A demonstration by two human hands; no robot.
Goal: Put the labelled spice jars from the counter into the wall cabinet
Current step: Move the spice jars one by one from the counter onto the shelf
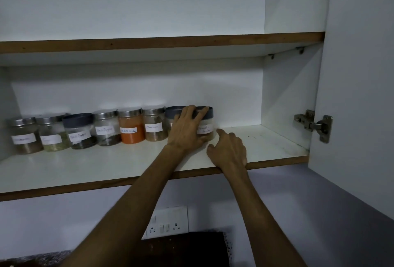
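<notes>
Forearms, two, rising from the near bottom edge toward the cabinet; below them a dark bench [38, 256] and a wall socket [168, 222] (both peripheral to the job).

Item 1: left hand [187, 130]. Reaches furthest in. Fingers spread and curved over the front of the rightmost jar [205, 125], fingertips on its dark lid. I read this as a grip on that jar, though the palm hides the contact.

Item 2: right hand [229, 149]. Nearer me and lower, just right of the same jar. Index finger points up toward the jar's base, other fingers loosely curled, holding nothing. Whether the fingertip touches the jar I cannot tell.

Item 3: rightmost jar. Upright on the lower shelf [266, 139], long axis vertical, white label partly covered by the left hand. It closes a row of eight; the dark-lidded jar [173, 112] to its left is mostly hidden.

Item 4: rest of the row, running left along the far part of the shelf: cinnamon jar [154, 127], orange powder jar [131, 127], then four more, labels blurring toward the left.

Item 5: upper shelf [162, 42], door hinge [313, 125] at right.

Judgement: the jar lies directly under the left hand and up-left of the right; settling it in line falls to the left hand. Bare shelf remains to the right.
</notes>
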